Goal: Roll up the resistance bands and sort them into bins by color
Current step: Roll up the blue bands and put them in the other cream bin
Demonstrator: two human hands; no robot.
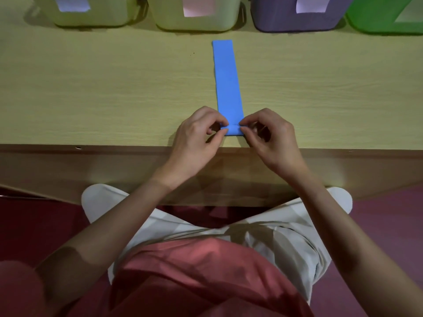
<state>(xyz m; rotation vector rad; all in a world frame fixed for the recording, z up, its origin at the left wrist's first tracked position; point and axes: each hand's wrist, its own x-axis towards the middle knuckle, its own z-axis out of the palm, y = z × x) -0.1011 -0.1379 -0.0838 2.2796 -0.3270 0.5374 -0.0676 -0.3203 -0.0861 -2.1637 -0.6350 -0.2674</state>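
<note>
Blue band lies flat toward far bins; both hands, left and right, pinch its folded end near the table edge.

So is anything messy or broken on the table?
Nothing stands out. The blue band lies flat and fairly straight on the table, leaning just a little. The left hand and right hand pinch its near end, where the first fold has started. The four bins stand upright in a row at the back.
</note>
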